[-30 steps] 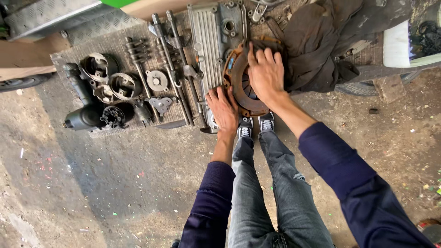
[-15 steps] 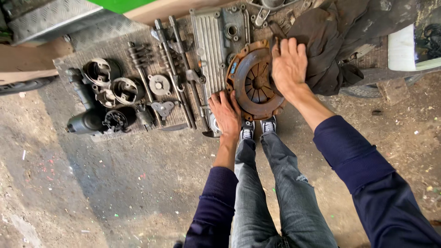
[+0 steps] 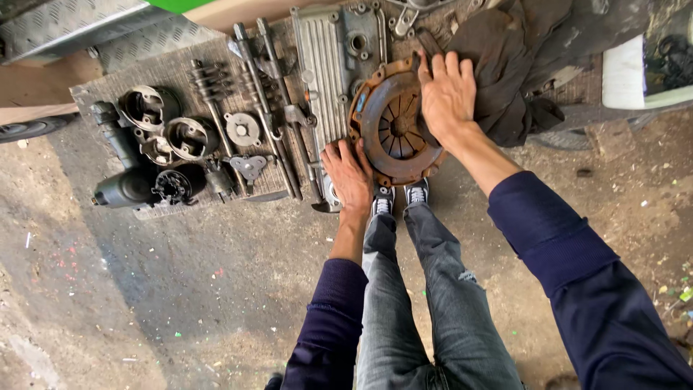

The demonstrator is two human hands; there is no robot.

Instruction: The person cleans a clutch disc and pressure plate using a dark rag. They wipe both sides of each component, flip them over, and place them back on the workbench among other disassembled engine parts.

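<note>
You have 1 rusty clutch plate (image 3: pixel 393 123), 1 ribbed metal cover (image 3: pixel 328 65), 2 pistons (image 3: pixel 166 123) and 2 long shafts (image 3: pixel 271 101).

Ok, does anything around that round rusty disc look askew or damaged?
The rusty clutch plate is heavily corroded and sits tilted, its edge overlapping the ribbed metal cover. The right hand rests on its upper edge, the left hand at its lower edge. Nothing looks spilled.

Bare ground (image 3: pixel 180 289) lies open; metal parts (image 3: pixel 216 137) crowd the mat (image 3: pixel 173 68).
</note>
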